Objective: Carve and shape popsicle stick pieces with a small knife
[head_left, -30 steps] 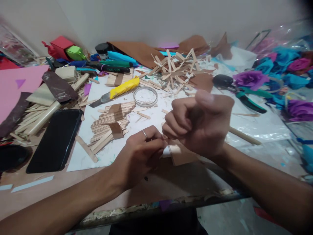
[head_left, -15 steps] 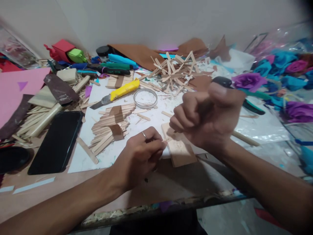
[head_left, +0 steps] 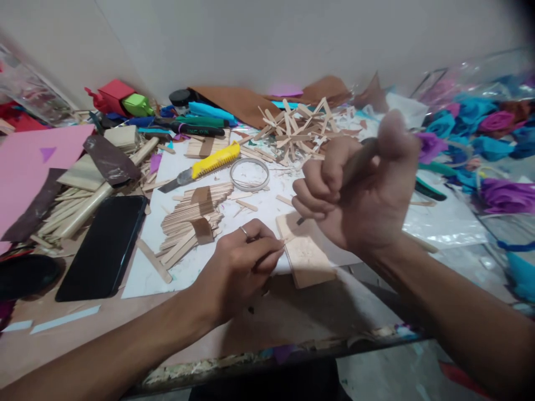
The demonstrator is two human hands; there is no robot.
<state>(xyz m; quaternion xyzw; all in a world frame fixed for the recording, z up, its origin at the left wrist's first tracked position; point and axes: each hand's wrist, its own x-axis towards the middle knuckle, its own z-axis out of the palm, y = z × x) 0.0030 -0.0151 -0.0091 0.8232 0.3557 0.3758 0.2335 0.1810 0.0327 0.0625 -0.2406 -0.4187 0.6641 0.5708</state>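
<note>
My left hand [head_left: 246,262], with a ring on one finger, is closed in a pinch at the left edge of a small wooden board [head_left: 311,256]. A small sliver of wooden stick [head_left: 287,240] shows at its fingertips, over the board. My right hand [head_left: 359,184] is raised above and to the right of the board, fingers curled and thumb up. Below its little finger a short dark tip [head_left: 300,221] sticks out; the rest of that object is mostly hidden in the palm. White paper [head_left: 259,214] lies under the board's upper part.
Stacked craft sticks [head_left: 192,217], a yellow box cutter [head_left: 215,160] and a tape ring [head_left: 249,174] lie left of centre. Loose sticks [head_left: 292,128] are heaped behind. A phone [head_left: 102,245] lies at left, paper flowers [head_left: 507,192] at right. The table edge [head_left: 234,362] is near.
My right hand has tilted back, its thumb rising and its palm turning more toward me; the dark tip now shows. My left hand stays pinched at the board. The view has shifted slightly.
</note>
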